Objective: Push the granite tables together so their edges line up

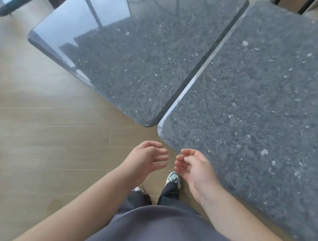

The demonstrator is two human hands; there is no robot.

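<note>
Wood-plank floor [38, 129] under two speckled, round-cornered granite tables [140, 61] nearly abutting; both hands [145, 159] relaxed, empty.

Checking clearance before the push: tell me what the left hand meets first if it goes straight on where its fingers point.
Probably the right hand, fingertips nearly facing the left hand; depth unclear.

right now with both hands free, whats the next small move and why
Probably set the left hand on the left granite table and draw its near corner toward you: it sits behind the right granite table corner. The right hand hangs empty.
</note>
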